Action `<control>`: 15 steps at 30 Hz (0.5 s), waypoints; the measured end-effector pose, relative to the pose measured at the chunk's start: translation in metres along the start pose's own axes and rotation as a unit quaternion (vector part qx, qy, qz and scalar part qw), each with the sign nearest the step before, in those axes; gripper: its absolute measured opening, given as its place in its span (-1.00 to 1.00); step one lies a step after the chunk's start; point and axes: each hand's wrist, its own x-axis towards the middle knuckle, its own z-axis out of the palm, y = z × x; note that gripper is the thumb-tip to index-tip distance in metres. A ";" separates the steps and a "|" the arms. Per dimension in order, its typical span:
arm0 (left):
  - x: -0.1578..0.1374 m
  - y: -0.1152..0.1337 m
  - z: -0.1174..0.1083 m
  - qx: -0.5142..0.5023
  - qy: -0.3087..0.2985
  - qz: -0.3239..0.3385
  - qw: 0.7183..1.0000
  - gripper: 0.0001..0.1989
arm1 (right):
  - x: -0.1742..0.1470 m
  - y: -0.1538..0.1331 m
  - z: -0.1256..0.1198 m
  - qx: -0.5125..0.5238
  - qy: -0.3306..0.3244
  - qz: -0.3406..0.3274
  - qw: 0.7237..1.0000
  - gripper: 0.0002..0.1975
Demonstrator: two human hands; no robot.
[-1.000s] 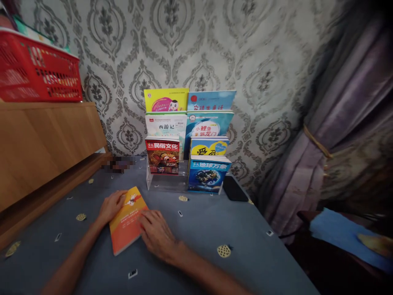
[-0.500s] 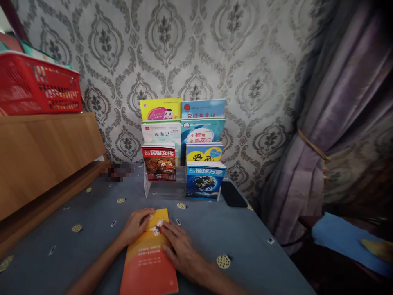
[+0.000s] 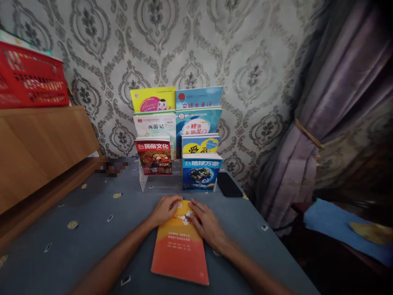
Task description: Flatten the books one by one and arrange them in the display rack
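Note:
An orange-and-red book lies flat on the tablecloth, its printed text upside down from where I look. My left hand is curled over its far left corner, fingertips at the far edge. On the opposite side, my right hand grips the far right corner, the fingers along the edge and the thumb by the side. Just beyond the hands stands a clear stand of children's books, among them a red book and a blue book with a globe in front.
A black phone-like slab lies right of the stand. A wooden headboard-like panel runs along the left, with a red basket on top. A purple curtain hangs at right, near a blue cloth.
The book has slid away from me and to the right, closer to the stand, with both hands on it. The view has also shifted slightly.

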 end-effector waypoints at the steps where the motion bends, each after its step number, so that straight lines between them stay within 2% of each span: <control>1: 0.002 0.001 0.002 -0.002 0.008 0.000 1.000 -0.68 | 0.001 0.002 -0.002 0.002 -0.002 0.002 1.000 -0.59; 6: 0.000 0.001 0.000 0.024 0.032 -0.008 0.999 -0.69 | 0.003 0.007 -0.004 0.005 -0.010 0.006 1.000 -0.58; 15: 0.000 -0.004 -0.003 0.053 0.023 -0.018 0.998 -0.69 | 0.010 0.019 -0.013 0.008 -0.016 0.005 1.000 -0.57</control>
